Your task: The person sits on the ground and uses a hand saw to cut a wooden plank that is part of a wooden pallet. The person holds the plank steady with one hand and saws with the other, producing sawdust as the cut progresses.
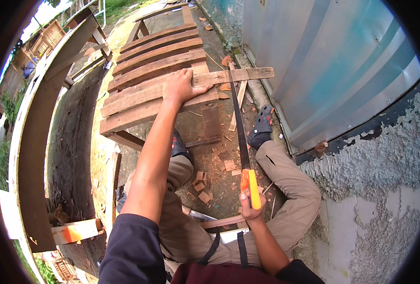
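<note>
My left hand [181, 86] presses down on a wooden plank [141, 97], its fingers curled over the far side and its thumb stretched to the right. The plank lies across the top of a slatted wooden bench [154, 60], and its right end juts out past the bench. In my right hand [253, 206] is the orange and yellow handle of a hand saw [242, 137]. The long dark blade points away from me, and its far part meets the overhanging plank to the right of the bench edge. A pencil-like line crosses the plank near its end.
Small wood offcuts [203, 186] and sawdust lie on the ground between my legs. A thin wood strip [238, 105] lies beyond my right shoe [263, 121]. Corrugated metal sheeting [333, 61] and a rough wall [361, 175] stand close on the right. At left is a large wooden frame [35, 142].
</note>
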Tool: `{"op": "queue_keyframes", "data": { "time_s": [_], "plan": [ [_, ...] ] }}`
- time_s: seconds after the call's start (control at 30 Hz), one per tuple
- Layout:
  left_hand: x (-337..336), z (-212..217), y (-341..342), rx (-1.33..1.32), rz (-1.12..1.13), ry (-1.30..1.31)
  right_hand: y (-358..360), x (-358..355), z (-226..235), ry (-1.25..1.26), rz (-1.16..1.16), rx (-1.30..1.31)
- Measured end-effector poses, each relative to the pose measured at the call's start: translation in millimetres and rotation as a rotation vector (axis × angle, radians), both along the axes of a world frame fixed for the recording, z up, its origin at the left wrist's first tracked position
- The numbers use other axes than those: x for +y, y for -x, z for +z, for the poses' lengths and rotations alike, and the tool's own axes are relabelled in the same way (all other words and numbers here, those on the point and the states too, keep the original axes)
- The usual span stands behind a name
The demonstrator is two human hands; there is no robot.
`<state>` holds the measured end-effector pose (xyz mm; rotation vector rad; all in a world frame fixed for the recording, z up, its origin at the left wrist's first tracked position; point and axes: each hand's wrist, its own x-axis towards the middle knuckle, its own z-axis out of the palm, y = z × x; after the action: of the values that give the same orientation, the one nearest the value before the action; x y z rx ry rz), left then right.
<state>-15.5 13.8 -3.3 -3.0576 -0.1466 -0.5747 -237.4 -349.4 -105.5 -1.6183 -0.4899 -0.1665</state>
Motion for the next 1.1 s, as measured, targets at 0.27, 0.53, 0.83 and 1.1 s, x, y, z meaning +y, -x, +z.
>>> {"op": "queue_keyframes", "data": {
  "time_s": [0.27,0.53,0.83,1.1],
  "plan": [
    [1.3,-7.7,0.4,-0.186,-0.079,-0.041,-56.6,32.9,-6.4,-0.103,0.004,0.014],
    [-0.3,-8.4,2.6,-0.154,-0.063,-0.027,-121.6,58.3,10.0,0.033,0.053,-0.156],
    [5.5,-1.0,0.9,-0.080,-0.052,0.003,-66.1,51.8,-12.2,0.096,-0.037,0.085],
    [6.1,-15.5,-0.7,-0.242,-0.092,-0.045,8.1,-13.9,-50.9,0.144,-0.065,-0.054]
  ]
}}
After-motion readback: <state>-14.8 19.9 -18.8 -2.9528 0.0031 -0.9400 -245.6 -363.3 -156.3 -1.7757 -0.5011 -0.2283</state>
